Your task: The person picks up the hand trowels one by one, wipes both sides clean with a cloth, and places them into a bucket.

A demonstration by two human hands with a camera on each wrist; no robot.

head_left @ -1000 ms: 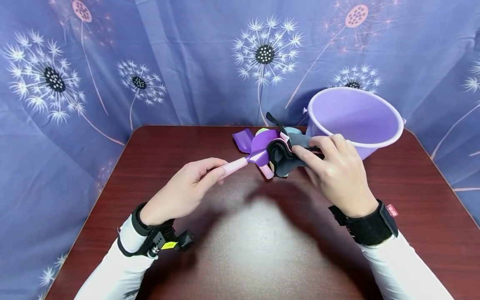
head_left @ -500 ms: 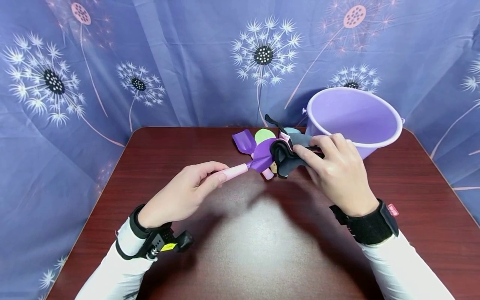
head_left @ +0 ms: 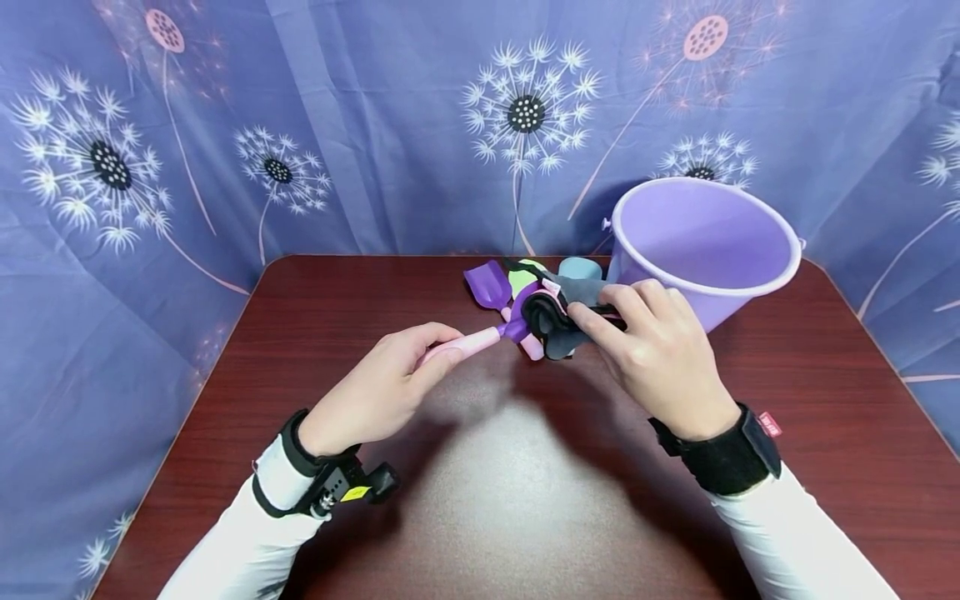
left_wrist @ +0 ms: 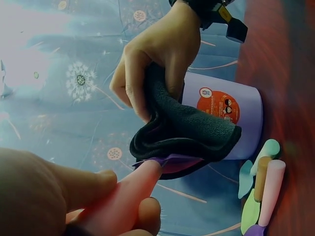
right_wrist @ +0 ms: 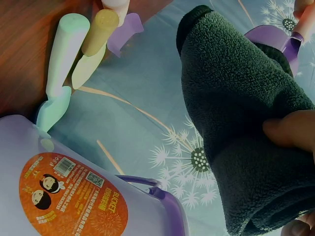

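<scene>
My left hand grips the pink handle of a toy shovel, whose purple blade points toward my right hand. The right hand pinches a folded dark grey cloth with black edging and a small white tag. The cloth wraps round the blade and hides most of it. In the left wrist view, purple shows between the cloth's folds, just past the handle. The right wrist view shows the fuzzy outer side of the cloth, my thumb pressed on it, and part of the purple blade beyond.
Behind the hands lie a second purple shovel with a pink handle, a light green tool with a tan handle and a teal one. A lilac bucket stands at the back right, before a dandelion-print curtain.
The shovel blade has dipped and turned. My right hand has shifted a little left with the cloth, which now covers more of the blade. The left hand has moved slightly right.
</scene>
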